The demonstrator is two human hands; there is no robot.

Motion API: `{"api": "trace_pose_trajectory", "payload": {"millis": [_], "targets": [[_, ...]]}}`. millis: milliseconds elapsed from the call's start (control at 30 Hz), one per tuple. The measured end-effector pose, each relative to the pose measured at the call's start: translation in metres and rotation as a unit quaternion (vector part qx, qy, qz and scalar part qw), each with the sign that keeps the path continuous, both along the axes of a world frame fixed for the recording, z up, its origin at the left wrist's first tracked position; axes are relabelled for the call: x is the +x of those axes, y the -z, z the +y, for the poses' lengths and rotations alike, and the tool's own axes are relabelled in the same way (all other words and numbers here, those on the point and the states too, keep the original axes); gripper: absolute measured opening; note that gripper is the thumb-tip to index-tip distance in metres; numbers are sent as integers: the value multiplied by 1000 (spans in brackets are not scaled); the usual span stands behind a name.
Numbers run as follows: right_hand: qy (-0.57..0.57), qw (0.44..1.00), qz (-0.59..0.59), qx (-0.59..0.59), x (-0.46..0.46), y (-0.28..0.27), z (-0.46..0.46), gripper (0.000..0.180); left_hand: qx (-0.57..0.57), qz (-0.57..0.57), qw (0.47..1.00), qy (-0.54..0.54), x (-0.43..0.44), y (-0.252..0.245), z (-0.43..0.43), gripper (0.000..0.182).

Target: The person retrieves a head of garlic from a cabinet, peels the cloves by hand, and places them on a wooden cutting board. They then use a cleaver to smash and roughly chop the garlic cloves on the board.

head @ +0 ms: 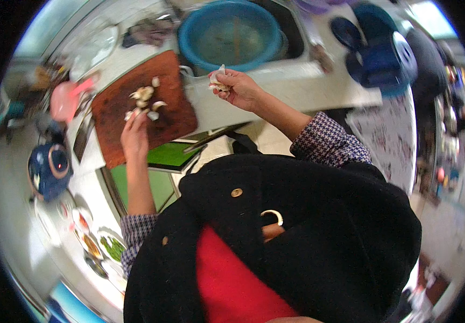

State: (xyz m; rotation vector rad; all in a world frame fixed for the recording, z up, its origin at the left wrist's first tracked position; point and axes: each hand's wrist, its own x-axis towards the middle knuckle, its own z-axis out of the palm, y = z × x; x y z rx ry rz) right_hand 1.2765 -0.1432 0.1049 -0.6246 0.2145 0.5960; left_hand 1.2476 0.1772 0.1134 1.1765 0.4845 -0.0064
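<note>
My right hand (pixel 238 89) is closed on white, papery garlic skins (pixel 219 78), held over the counter edge just in front of a blue plastic basin. To the left, my left hand (pixel 135 135) reaches over a reddish-brown wooden cutting board (pixel 172 82). Its fingertips touch the near side of a small pile of garlic (pixel 143 93); blur hides whether they grip a piece. Around the pile lie loose cloves and bits of skin, one clove (pixel 159 105) to its right and another (pixel 155 82) behind it.
The blue basin (pixel 192 44) holds water and sits at the sink. A cleaver (pixel 82 139) lies left of the board, near a pink plastic container (pixel 63 101). Farther left are a dark blue appliance (pixel 50 171) and dishes of food, including greens (pixel 112 247). Bunched cloth (pixel 149 32) lies behind the board.
</note>
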Motion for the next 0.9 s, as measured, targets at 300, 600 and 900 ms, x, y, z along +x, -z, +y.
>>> {"api": "trace_pose_trajectory", "payload": {"millis": [300,600,900], "targets": [[217,943,203,-147,-229,113,-135,31,-52,51,997,15,-70,29,32,27],[550,651,329,-408,-325,246,-306,23,-14,95,994,42,-110,17,14,23],[378,579,234,-683,-323,215,-394,55,-13,44,995,86,-124,7,32,18]]}}
